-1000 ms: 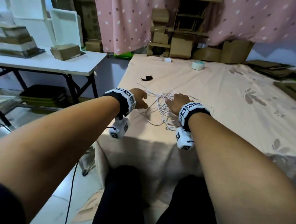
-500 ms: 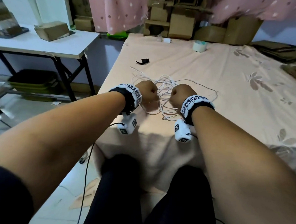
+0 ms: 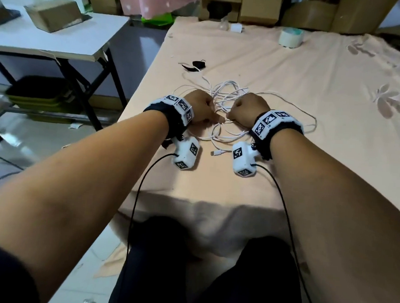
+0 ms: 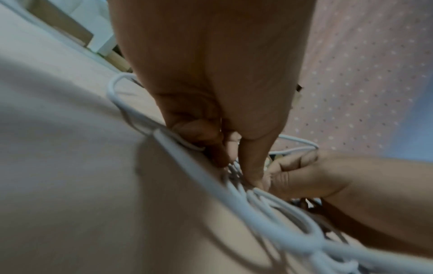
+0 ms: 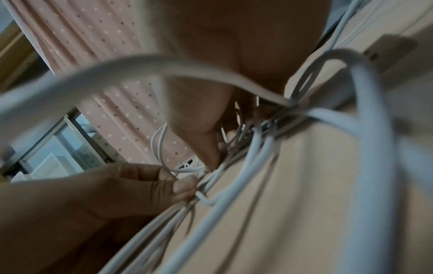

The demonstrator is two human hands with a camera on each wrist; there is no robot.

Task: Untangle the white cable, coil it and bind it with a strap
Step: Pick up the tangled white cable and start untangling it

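Note:
A tangled white cable (image 3: 223, 99) lies in loose loops on the peach cloth of the table (image 3: 269, 69), one plug end (image 3: 217, 153) pointing toward me. My left hand (image 3: 200, 107) and right hand (image 3: 248, 108) sit fisted side by side on the tangle, thumbs nearly meeting. In the left wrist view my left hand (image 4: 234, 157) pinches strands of the cable (image 4: 269, 207). The right wrist view has my right hand (image 5: 211, 148) gripping strands of the cable (image 5: 257, 148) too. A black strap (image 3: 195, 65) lies beyond the cable, to the left.
A roll of tape (image 3: 291, 38) and a small white charger (image 3: 236, 27) lie at the far end of the table. Cardboard boxes (image 3: 261, 5) stand behind. A white side table (image 3: 49, 39) with a box stands to the left. Black wrist-camera leads (image 3: 140, 187) hang over the table's near edge.
Both hands have closed into fists on the tangle and drawn closer together. The view has tilted downward.

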